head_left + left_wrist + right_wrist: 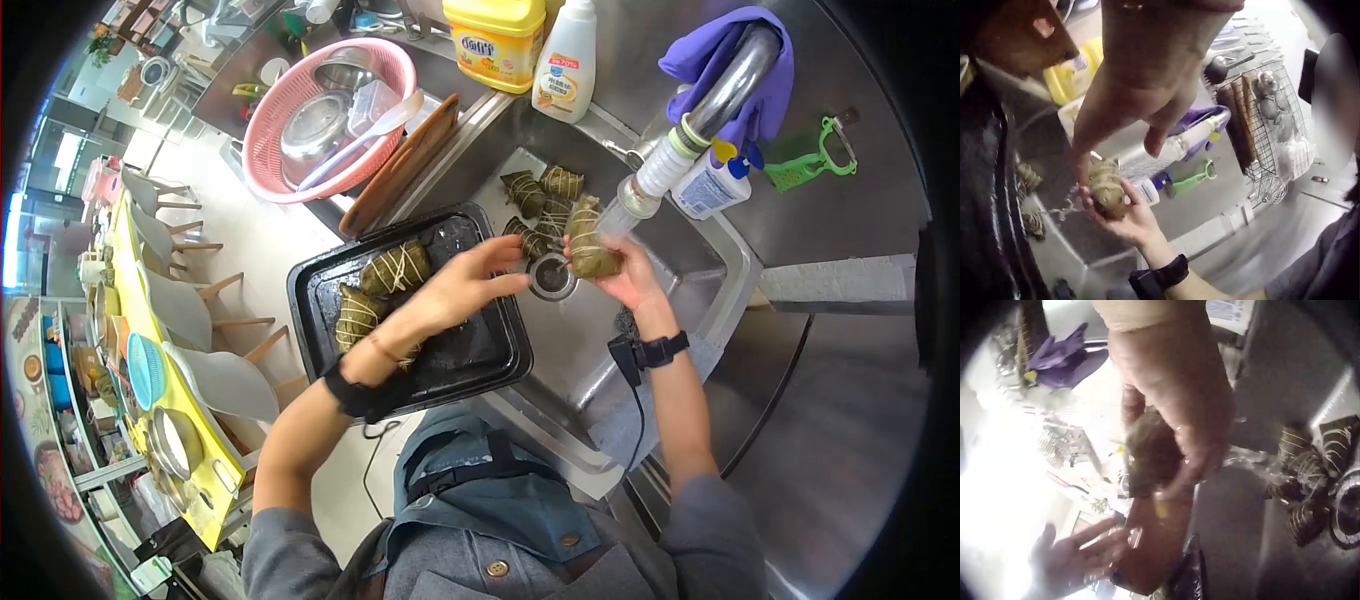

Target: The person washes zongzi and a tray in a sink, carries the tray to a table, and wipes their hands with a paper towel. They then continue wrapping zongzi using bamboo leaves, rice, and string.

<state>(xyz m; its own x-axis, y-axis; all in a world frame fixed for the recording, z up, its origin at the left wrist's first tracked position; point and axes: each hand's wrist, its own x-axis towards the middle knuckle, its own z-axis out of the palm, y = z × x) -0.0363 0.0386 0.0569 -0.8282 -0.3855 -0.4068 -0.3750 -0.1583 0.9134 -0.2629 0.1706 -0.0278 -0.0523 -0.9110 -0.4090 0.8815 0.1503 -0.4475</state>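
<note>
Right hand: The person's right hand [634, 282], right of centre, grips a plump olive-green leaf-wrapped bundle [590, 240] bound with pale string. Its fingers curl around the lower end, seemingly to steady it close to the spout.
Left hand: Near centre, the left hand [468, 285] is open and holds nothing, its fingers extended towards the bundle.
Faucet: At upper right, a shiny curved metal pipe with a ribbed whitish spout [658, 172] points down towards the bundle. Limp purple gloves [778, 95] hang over its bend, which supports them.
Sink: Smooth grey steel, with a raised rim [742, 275]. Several smaller leaf-wrapped bundles [556, 217] cluster beside the round drain [551, 278]; taut string seems to keep their folded leaves closed.
Tray: Left of centre, a glossy black rectangular tray [475, 368] carries more string-tied bundles [396, 267], its raised edge surrounding them.
Basket: At upper left, a pink perforated plastic basket [262, 155] contains shiny metal bowls [315, 127].
</note>
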